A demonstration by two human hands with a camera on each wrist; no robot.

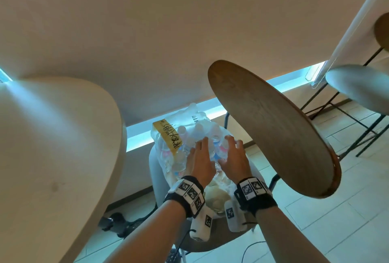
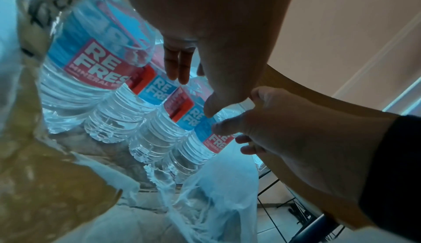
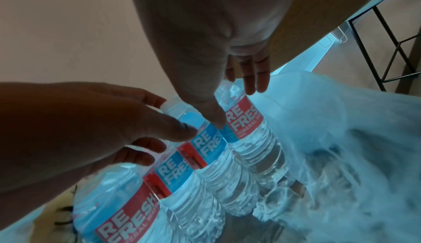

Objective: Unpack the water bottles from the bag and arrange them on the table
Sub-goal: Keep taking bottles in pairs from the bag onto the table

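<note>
Both hands reach into a clear, crinkled plastic bag (image 1: pixel 168 157) that sits on a round padded stool (image 1: pixel 210 239), and it is packed with water bottles (image 3: pixel 205 156). The bottles are transparent, with ribbed lower bodies and glossy blue-and-red "REFRESH" labels; they stand close together in rows, sides touching, white caps up. The left hand (image 1: pixel 200 159) has its fingers (image 2: pixel 180 63) straight and close together, hovering just over the bottle tops, with the thumb pointing down toward the labels; whether the fingers touch a bottle cannot be told. The right hand (image 1: pixel 233 157) is just beside it, its fingers (image 3: pixel 255 74) loosely spread and gently bent above the bottle shoulders, thumb tip near a label, gripping nothing that shows. A yellow strip of tape (image 1: pixel 167 136) with black scribbled writing lies across the bag to the left of the left fingers. The thin film is torn open below the fingers and hangs in wrinkled folds. To the right of the right fingers, very near, juts the smooth curved edge of a round wooden counter (image 1: pixel 273 132), overhanging the bag; to the left, farther off, a pale rounded counter (image 1: pixel 52 136) curves in. The gap between these two edges is the open room above the bag. Both wrists carry black bands (image 1: pixel 185 195) with square printed markers.
</note>
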